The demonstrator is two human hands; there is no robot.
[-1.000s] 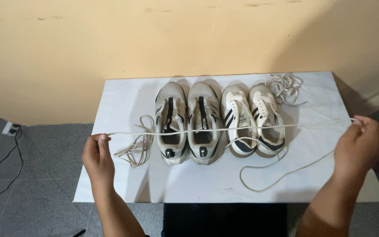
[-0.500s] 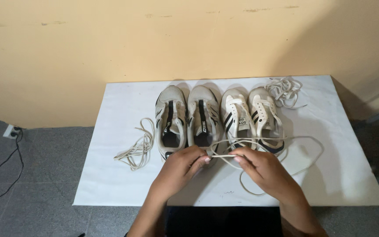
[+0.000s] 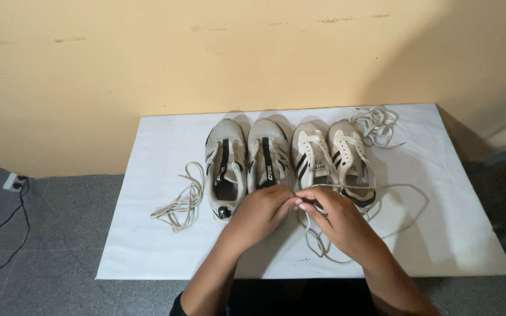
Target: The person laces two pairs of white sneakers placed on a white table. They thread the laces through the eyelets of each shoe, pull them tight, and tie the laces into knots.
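Both hands met over the front part of the table (image 3: 147,234), just before the row of shoes. Left hand (image 3: 260,212) and right hand (image 3: 332,219) had their fingertips pressed together, and between them they pinched a white lace (image 3: 405,190). From the pinch this lace ran to the right in a wide loop over the table, passed near the heel of the rightmost shoe, and came back in loose curls under the right hand. Four shoes stood side by side, toes toward the wall (image 3: 253,52): a left pair (image 3: 247,164), white with dark tongues and without laces, and a right pair (image 3: 332,158), white with dark stripes. Another loose lace (image 3: 183,199) lay in a bundle left of the shoes, and a third lace (image 3: 375,124) lay at the far right, touching the right pair. A cable (image 3: 1,228) lay on the grey floor at the left.
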